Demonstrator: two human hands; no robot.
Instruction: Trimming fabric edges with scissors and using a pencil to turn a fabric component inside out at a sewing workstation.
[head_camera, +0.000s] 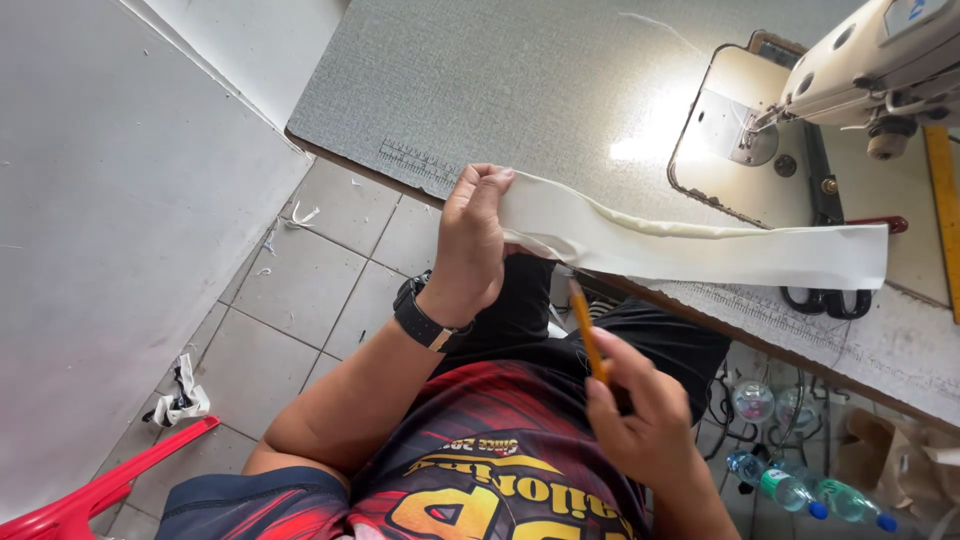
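Our left hand pinches the limp, light white fabric strip at its end, near the sewing machine; our right hand grips a pencil.

Fabric strip across table edge, sewing machine behind (scissors beneath)

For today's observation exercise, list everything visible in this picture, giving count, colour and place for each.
fabric strip: one, white, stretched along the table edge
pencil: one, yellow, below the strip
sewing machine: one, cream, top right
table: one, grey, top centre
scissors: one, black handles, under the strip's right end
ruler: one, yellow, right edge
bottles: a few, clear, on the floor, lower right
chair: one, red, bottom left
wristwatch: one, black, left wrist
left hand: holds the strip's left end
right hand: holds the pencil
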